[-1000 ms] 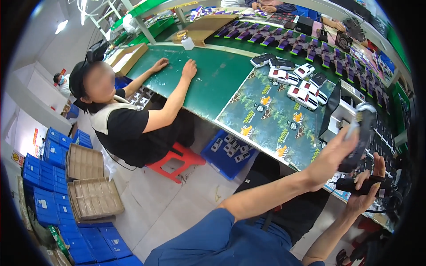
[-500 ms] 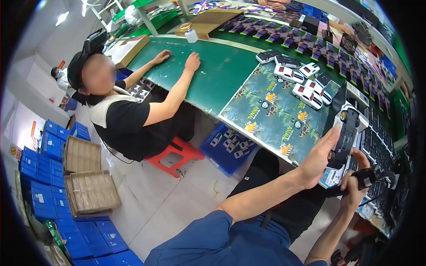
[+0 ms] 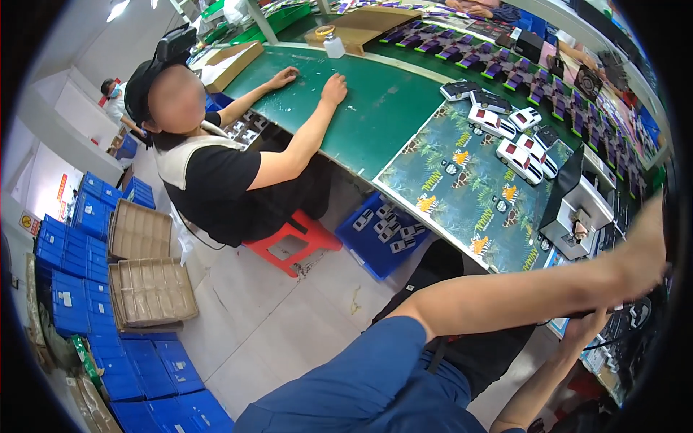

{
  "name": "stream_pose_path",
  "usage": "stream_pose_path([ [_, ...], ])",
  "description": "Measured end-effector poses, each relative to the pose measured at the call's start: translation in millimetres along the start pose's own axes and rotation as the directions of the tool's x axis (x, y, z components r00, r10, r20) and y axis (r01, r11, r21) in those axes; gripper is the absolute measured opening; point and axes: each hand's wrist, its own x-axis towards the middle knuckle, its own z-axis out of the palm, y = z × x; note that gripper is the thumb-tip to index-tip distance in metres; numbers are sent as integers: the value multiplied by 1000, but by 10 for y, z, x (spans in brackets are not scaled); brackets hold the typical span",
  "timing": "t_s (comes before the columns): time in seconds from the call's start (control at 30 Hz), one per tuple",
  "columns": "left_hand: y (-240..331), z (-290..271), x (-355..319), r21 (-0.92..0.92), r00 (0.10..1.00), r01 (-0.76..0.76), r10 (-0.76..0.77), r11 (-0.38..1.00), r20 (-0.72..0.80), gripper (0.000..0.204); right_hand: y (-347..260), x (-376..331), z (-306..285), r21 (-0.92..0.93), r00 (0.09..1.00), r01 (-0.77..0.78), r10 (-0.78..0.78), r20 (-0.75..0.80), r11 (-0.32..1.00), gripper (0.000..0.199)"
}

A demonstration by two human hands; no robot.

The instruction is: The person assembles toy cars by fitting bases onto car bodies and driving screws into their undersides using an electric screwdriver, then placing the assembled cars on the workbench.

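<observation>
Currently, left hand [image 3: 647, 249] and right hand [image 3: 588, 328] are being cropped; grips cannot be told. Small dark plastic object [image 3: 634, 315] between them is being judged light, rigid, best gripped by its sides.

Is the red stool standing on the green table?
No, the red stool stands on the floor, under the seated person, beside the table.

**Bench layout, seen from the right end**

A long bench [image 3: 375, 108] runs from upper left to the right rim. A printed mat [image 3: 462, 187] lies on its near edge, with a cluster of toy cars [image 3: 516, 141] at the mat's far corner. Right of the mat stands a small machine [image 3: 577, 209]. A bottle [image 3: 332, 45] and a flat carton [image 3: 231, 61] sit at the bench's far left end. A seated person [image 3: 216, 173] is before its near edge on a stool [image 3: 292, 242], and a bin of parts [image 3: 382, 231] is under the bench. Stacked crates [image 3: 79, 252] lie on the floor at left.
</observation>
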Motion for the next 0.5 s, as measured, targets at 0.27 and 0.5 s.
stream_pose_path([
  [0.27,957,-1089,-358,513,933,148,-291,845,210,47,-248,43,-244,-98,920,162,-115,375,982,43],
  [0.5,1004,-2819,-283,924,694,-373,-686,-80,221,53,-174,6,-122,-112,913,106,-52,405,988,42],
])
